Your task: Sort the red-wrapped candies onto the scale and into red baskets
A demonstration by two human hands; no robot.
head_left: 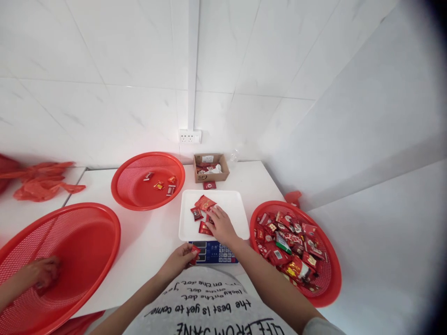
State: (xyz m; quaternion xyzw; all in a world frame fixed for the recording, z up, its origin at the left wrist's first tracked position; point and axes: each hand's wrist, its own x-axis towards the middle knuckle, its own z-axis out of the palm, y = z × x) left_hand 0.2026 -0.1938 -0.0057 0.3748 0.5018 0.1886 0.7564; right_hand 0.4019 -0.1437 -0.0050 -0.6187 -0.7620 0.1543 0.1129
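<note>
My left hand is pinched shut on a small red snack packet, just over the left part of the scale's blue keypad panel. My right hand reaches over the white scale tray, fingers stretched out and touching the small packets there. A larger red packet lies beyond its fingertips, with a dark red packet to the left and another red packet nearer me. One more packet is partly hidden under the fingers.
A red basket heaped with packets stands right. A second red basket holds several packets at back left; a co-worker's hand is inside a third basket. A cardboard box stands behind the scale, and red plastic bags lie far left.
</note>
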